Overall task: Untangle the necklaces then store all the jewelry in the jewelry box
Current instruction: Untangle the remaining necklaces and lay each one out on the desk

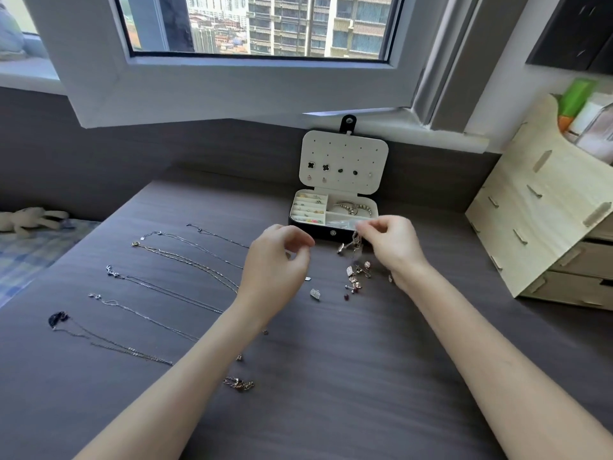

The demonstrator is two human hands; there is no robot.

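An open jewelry box (335, 227) stands at the back of the dark table, its cream lid (345, 161) upright with stud earrings pinned on it. Rings and bracelets lie in its compartments. Several necklaces (172, 257) lie stretched out in rows on the left. A small heap of earrings (356, 277) lies in front of the box. My right hand (391, 244) pinches a dangling piece of jewelry (351, 244) just in front of the box. My left hand (278, 260) hovers to its left with fingers curled, and I cannot make out anything between them.
A pale wooden drawer organizer (544, 220) stands at the right edge of the table. An open window frame (232, 91) hangs over the table's back. A bed with a plush toy (30, 219) lies to the left.
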